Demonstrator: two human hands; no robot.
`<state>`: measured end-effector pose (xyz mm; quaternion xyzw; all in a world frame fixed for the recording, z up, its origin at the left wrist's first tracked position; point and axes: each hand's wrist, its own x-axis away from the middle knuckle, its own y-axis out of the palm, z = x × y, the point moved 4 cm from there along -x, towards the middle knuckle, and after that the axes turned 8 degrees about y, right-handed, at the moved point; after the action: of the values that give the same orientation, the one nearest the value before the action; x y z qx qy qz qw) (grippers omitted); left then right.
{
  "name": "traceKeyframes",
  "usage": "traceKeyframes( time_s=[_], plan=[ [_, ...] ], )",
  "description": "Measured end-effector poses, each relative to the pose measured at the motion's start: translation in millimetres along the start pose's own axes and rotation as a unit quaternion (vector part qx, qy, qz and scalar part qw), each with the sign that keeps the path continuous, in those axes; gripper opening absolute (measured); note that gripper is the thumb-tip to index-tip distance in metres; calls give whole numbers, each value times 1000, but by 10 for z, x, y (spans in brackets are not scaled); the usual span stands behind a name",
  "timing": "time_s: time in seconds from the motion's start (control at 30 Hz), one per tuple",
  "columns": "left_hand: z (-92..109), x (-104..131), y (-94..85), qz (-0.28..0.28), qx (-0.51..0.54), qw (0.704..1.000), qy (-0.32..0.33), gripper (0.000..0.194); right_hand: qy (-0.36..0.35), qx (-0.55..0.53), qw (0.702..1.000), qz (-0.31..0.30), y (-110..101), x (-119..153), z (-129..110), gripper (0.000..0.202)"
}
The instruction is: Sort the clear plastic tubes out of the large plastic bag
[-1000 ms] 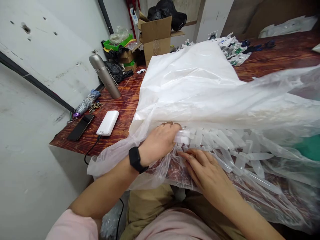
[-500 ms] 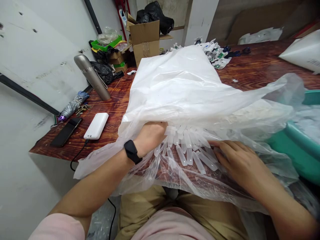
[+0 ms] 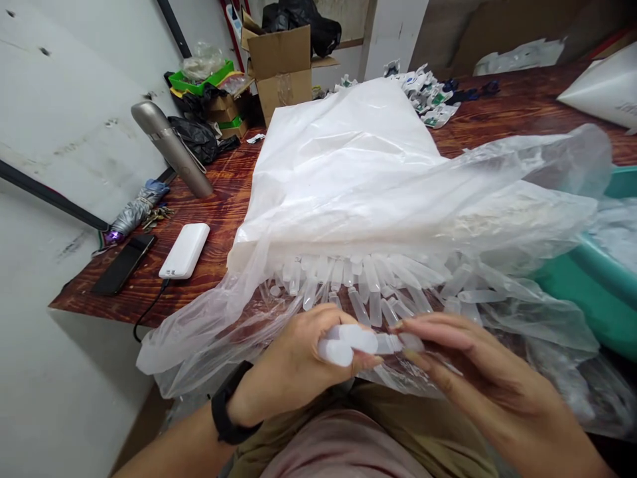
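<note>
- Grasping a few whitish, translucent, cylindrical plastic tubes [image 3: 336, 352], the left hand [image 3: 293, 346] holds them just nearer than a loose pile [image 3: 359, 305] of similar ones.
- Right hand [image 3: 485, 362] fingertips pinch a small translucent plastic piece [image 3: 411, 342] beside them.
- Tubes look light, fairly stiff, probably slippery; gripping mid-barrel should suit.

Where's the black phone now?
In the head view, the black phone lies at the left on the wooden table, just left of the white power bank.
</note>
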<state>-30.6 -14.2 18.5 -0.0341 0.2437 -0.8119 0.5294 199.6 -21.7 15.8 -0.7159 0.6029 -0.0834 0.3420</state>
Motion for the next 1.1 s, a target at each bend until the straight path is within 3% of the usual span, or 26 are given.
traceKeyframes(
  time_s=[0.13, 0.23, 0.37, 0.47, 0.67, 0.83, 0.97, 1.1],
  plan=[
    [72, 160, 41, -1, -76, 987, 141, 18, -91, 24, 995, -32, 88, 138, -132, 28],
    [82, 278, 101, 5, -168, 964, 208, 21, -90, 93, 991, -22, 152, 275, -92, 26],
    [52, 334, 162, 15, -188, 961, 204, 16, -31, 138, 990, -28, 224, 369, -25, 32],
    [60, 330, 178, 16, -167, 964, 207, 13, -51, 141, 986, -67, 255, 382, -55, 41],
    [35, 334, 194, 20, -138, 974, 179, 12, -54, 149, 984, -76, 251, 368, -67, 46],
    [34, 356, 193, 12, -145, 973, 181, 10, -41, 132, 989, -59, 248, 343, -63, 39],
    [38, 362, 200, 10, -173, 967, 187, 8, -36, 62, 992, -104, 310, 385, -97, 39],
    [52, 395, 208, 33, -231, 947, 222, 7, 24, 47, 991, -122, 379, 427, -117, 34]
  ],
)
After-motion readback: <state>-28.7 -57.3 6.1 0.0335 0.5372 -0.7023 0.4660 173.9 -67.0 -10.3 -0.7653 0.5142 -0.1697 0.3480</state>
